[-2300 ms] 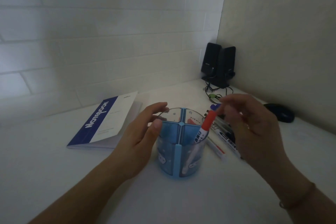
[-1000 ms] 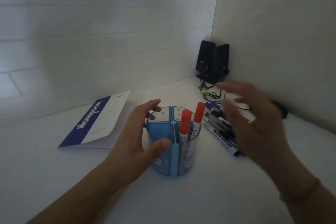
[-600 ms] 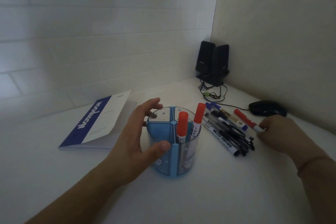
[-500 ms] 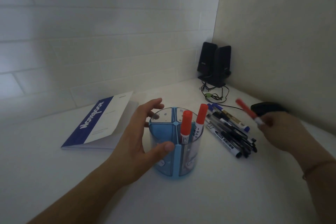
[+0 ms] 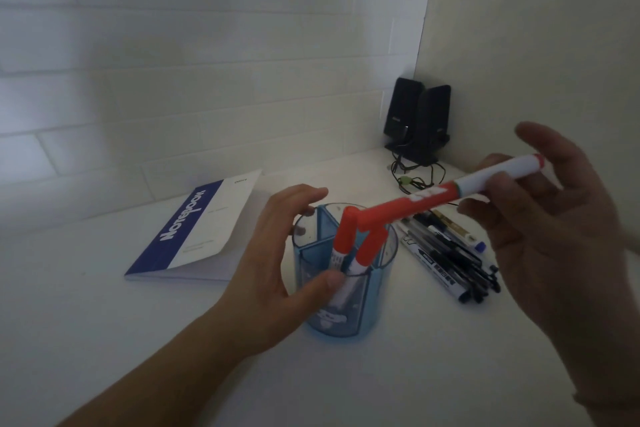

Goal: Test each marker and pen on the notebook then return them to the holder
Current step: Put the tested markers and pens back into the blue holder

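Note:
A translucent blue holder (image 5: 367,302) with dividers stands on the white desk, and my left hand (image 5: 273,260) wraps its left side. Two red-capped markers (image 5: 346,236) stand in its front compartments. My right hand (image 5: 554,229) holds a third red marker (image 5: 485,184) nearly level above the holder's right rim, red cap pointing left. A pile of dark pens and markers (image 5: 446,253) lies on the desk right of the holder. The closed blue-and-white notebook (image 5: 201,229) lies to the left.
Two black speakers (image 5: 419,121) with tangled cables (image 5: 412,177) stand in the far corner where the walls meet. The brick wall runs close behind the notebook.
My right hand picked a red marker off the pile at the right and carried it up and left to above the holder. The left hand stayed on the holder.

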### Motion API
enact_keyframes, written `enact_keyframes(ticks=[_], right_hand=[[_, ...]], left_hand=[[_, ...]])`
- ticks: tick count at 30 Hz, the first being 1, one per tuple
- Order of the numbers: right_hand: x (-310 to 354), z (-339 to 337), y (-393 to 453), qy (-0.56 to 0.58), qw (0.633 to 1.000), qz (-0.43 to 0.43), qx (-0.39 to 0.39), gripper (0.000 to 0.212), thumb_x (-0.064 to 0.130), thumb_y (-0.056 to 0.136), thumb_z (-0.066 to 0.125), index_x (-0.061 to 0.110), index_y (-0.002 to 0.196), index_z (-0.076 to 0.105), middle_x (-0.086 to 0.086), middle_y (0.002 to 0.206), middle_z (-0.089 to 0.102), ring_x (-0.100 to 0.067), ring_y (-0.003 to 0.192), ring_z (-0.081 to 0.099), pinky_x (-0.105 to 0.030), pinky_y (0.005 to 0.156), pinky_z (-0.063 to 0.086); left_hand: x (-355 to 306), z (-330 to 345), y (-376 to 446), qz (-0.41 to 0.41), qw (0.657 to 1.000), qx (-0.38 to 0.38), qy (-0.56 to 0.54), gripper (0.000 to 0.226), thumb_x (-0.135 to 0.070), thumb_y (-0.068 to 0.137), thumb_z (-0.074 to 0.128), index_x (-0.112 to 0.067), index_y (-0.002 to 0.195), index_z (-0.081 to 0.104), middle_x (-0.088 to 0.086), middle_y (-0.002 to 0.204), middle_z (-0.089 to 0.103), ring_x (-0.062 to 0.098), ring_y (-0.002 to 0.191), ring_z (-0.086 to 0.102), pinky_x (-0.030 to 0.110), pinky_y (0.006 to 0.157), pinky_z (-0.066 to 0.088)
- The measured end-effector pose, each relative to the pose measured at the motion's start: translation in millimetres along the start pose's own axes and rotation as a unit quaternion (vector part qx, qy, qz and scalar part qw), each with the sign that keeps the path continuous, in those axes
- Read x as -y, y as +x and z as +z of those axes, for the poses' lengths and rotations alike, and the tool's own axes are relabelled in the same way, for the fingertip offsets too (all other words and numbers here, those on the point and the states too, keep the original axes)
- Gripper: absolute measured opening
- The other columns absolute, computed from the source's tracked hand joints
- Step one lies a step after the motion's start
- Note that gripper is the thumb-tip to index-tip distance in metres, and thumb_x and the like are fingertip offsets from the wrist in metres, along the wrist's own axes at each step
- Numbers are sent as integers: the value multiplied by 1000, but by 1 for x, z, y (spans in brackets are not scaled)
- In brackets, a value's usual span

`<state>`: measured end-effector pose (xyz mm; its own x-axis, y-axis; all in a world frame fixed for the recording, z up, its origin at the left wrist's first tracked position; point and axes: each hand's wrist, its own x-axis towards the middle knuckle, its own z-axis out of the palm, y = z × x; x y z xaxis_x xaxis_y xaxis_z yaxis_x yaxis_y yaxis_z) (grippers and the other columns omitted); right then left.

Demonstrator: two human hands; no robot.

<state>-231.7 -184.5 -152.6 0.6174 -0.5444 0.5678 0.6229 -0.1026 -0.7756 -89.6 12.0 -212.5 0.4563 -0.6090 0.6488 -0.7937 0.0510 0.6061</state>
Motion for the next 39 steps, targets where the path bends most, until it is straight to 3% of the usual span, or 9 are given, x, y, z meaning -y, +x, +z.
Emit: enact_keyframes(ticks=[10, 14, 18, 22, 25, 27, 31, 34, 39], right_hand=[[1, 25, -9, -97, 989, -108, -4, 44, 13, 75, 60, 22, 105, 30, 1, 89, 72, -16, 84, 68, -25, 77, 54], [-5, 32, -14, -162, 977, -126, 64, 42, 11, 78, 68, 29, 105, 42, -1, 95, 71, -16, 92, 69, -27, 78, 56], [-6, 36, -13, -303, 920, -175, 177, 36, 19, 85, 57, 29, 120, 55, 10, 120, 59, -10, 109, 59, -29, 88, 50], [-12, 30, -14, -442, 828, -105, 328, 43, 48, 89, 42, 48, 132, 39, 27, 144, 34, -5, 137, 27, -29, 108, 29], [-8, 13, -5, -315, 924, -70, 205, 42, 37, 89, 49, 40, 131, 42, 17, 130, 53, -6, 120, 50, -19, 93, 46], [-7, -9, 7, -318, 945, -54, 59, 22, 30, 90, 55, 38, 110, 57, 10, 102, 67, -6, 92, 62, -22, 73, 51], [-31, -44, 16, -612, 777, 108, 106, 3, 26, 84, 66, 29, 83, 66, 16, 73, 62, -1, 61, 52, -14, 56, 33], [-40, -42, 14, -627, 752, 158, 125, 8, 33, 83, 67, 31, 76, 63, 16, 76, 60, 1, 67, 51, -15, 57, 34], [-35, -35, 9, -695, 683, 149, 170, 30, 54, 70, 71, 32, 64, 51, 12, 80, 52, -4, 72, 48, -23, 57, 36]], left_hand=[[-5, 1, 1, -4, 1000, 5, -6, 68, -52, 80, 57, -21, 136, 36, -7, 139, 38, 18, 128, 42, 17, 95, 41], [-7, 3, 0, -23, 1000, 3, -10, 73, -57, 75, 60, -26, 136, 35, -9, 140, 37, 20, 127, 43, 38, 99, 45], [-6, 4, 2, -21, 1000, -16, -17, 66, -56, 82, 56, -24, 136, 36, -7, 138, 41, 17, 125, 46, 37, 96, 46], [-5, 4, 2, -32, 996, -26, -75, 51, -39, 91, 44, -17, 136, 36, -9, 134, 45, 16, 125, 47, 27, 97, 45], [-6, 5, 0, -56, 994, -31, -85, 54, -46, 86, 43, -27, 135, 33, -18, 135, 42, 7, 126, 45, 25, 99, 45], [-6, 5, 0, -76, 995, -28, -51, 70, -55, 73, 54, -41, 135, 25, -27, 135, 35, -5, 125, 39, 13, 93, 44], [-2, 1, 1, -82, 997, -14, 0, 93, -58, 60, 67, -49, 136, 15, -26, 131, 31, -2, 120, 43, 14, 87, 47], [-1, -3, 2, -59, 998, -8, -16, 80, -51, 70, 60, -45, 138, 17, -16, 136, 32, 12, 119, 49, 30, 94, 47], [5, -4, 2, -65, 996, -38, -40, 64, -53, 77, 48, -44, 136, 24, -18, 135, 36, 3, 118, 47, 10, 88, 41]])
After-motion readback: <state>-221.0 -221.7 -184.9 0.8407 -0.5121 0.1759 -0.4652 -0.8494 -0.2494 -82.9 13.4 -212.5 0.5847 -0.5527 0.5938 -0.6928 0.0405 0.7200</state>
